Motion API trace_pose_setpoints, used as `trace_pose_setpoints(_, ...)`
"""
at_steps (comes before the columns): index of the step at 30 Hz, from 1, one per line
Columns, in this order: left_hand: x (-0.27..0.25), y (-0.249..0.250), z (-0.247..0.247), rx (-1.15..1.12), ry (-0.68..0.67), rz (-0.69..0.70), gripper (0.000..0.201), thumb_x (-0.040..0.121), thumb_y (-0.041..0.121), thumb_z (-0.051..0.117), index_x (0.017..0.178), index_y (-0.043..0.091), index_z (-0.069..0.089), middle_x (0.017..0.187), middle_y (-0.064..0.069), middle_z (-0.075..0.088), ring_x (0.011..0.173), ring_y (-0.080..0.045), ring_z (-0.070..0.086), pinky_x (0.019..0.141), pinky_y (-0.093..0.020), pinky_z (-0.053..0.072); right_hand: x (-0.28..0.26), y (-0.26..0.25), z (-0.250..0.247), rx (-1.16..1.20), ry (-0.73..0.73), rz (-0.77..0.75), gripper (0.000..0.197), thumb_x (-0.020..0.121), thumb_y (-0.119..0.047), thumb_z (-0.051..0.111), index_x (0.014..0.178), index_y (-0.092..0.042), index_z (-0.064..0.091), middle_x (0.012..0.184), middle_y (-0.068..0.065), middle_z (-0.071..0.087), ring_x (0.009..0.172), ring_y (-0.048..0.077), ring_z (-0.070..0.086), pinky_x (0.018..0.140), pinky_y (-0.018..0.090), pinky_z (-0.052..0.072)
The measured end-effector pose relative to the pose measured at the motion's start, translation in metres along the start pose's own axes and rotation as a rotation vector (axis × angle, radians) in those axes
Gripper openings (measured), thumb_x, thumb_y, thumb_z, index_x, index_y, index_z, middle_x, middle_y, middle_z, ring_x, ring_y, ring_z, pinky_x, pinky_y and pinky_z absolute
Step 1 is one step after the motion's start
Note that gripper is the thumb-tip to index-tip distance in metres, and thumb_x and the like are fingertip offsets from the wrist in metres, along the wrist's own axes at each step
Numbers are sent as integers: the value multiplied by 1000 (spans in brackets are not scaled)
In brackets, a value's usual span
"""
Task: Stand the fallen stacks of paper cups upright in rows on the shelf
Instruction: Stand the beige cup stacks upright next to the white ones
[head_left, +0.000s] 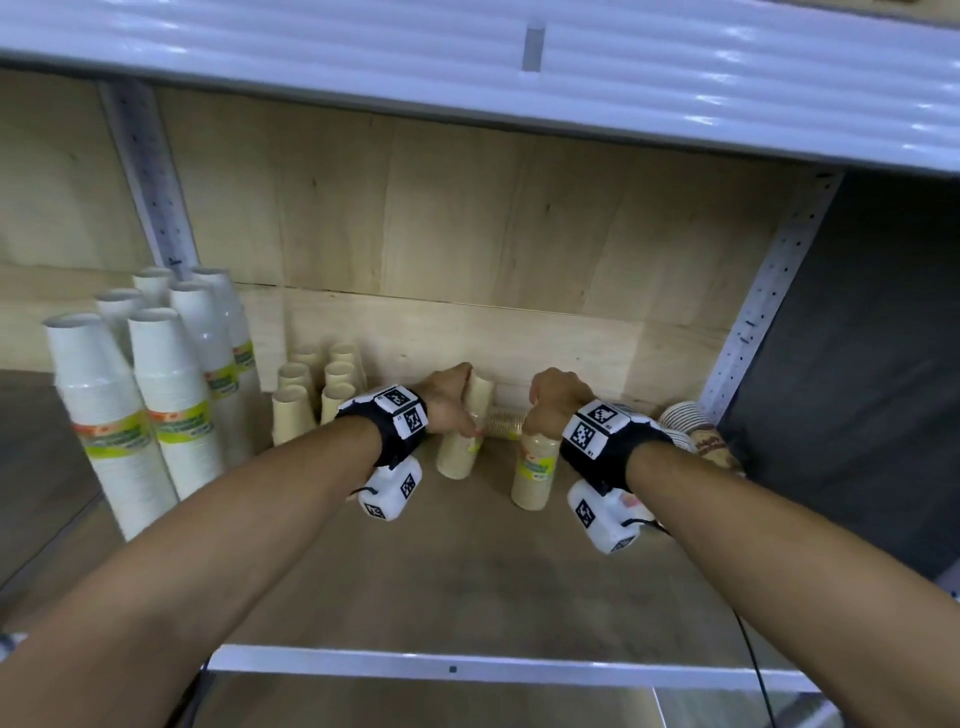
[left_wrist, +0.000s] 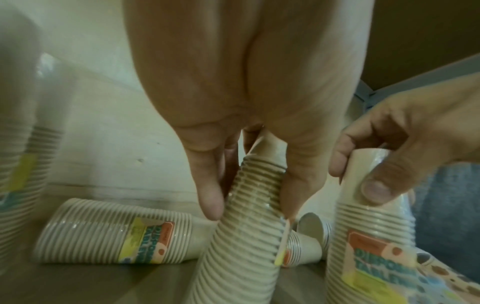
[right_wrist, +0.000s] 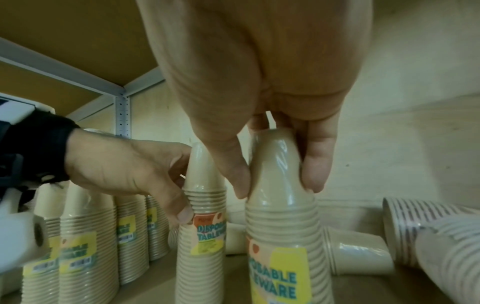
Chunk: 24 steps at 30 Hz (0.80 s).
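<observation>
My left hand (head_left: 457, 410) grips the upper part of a beige wrapped cup stack (head_left: 457, 452) that stands on the shelf board (head_left: 467, 571); the left wrist view shows the fingers (left_wrist: 210, 197) and thumb curled round this stack (left_wrist: 244, 246). To its right, my right hand (head_left: 548, 410) holds the top of a second beige stack (head_left: 535, 473), also standing, its labelled side (right_wrist: 283, 257) close in the right wrist view. A fallen beige stack (head_left: 506, 422) lies behind, between the two. Fallen patterned stacks (head_left: 691, 426) lie at the right.
Several beige stacks (head_left: 311, 395) stand in rows left of my hands, and tall white stacks (head_left: 156, 374) stand further left. A metal upright (head_left: 753, 322) bounds the shelf on the right; the upper shelf's edge (head_left: 519, 67) hangs overhead. The wooden back wall (head_left: 467, 218) is close behind.
</observation>
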<state>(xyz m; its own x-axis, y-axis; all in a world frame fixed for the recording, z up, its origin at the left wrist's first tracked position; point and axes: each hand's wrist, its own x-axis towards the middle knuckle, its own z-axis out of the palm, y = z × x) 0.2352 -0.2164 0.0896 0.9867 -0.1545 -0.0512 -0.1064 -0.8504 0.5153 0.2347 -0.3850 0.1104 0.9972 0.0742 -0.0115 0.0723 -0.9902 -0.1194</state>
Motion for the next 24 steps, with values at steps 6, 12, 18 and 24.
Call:
trace_pose_setpoints(6, -18, -7, 5, -115, -48, 3, 61, 65, 14, 86, 114, 19, 49, 107, -3, 63, 97, -23, 64, 70, -41, 61, -13, -12, 0, 79, -15, -123, 35, 78, -16, 75, 111, -7, 65, 112, 10, 65, 91, 23, 63, 60, 23, 43)
trace_pose_setpoints(12, -31, -8, 9, -173, -61, -7, 63, 63, 10, 87, 113, 14, 50, 110, -6, 62, 101, -25, 63, 70, -52, 60, -17, -18, 0, 182, -20, -183, 39, 77, -20, 74, 112, -8, 62, 115, 9, 61, 100, 27, 61, 68, 27, 45)
trace_pose_setpoints(18, -34, -8, 6, -145, -23, 7, 54, 69, 16, 85, 111, 17, 51, 106, -3, 63, 93, -18, 63, 77, -38, 57, -22, -18, -6, 249, -11, -194, 44, 77, -23, 75, 117, -11, 60, 119, 8, 61, 106, 27, 60, 82, 32, 52)
trace_pose_setpoints(24, -33, 3, -10, -222, 23, -3, 47, 74, 29, 82, 110, 20, 55, 92, -6, 63, 75, -18, 62, 62, -33, 57, -27, -14, -17, 242, 1, -195, 44, 79, -21, 73, 120, -10, 61, 122, 10, 62, 106, 27, 62, 72, 28, 47)
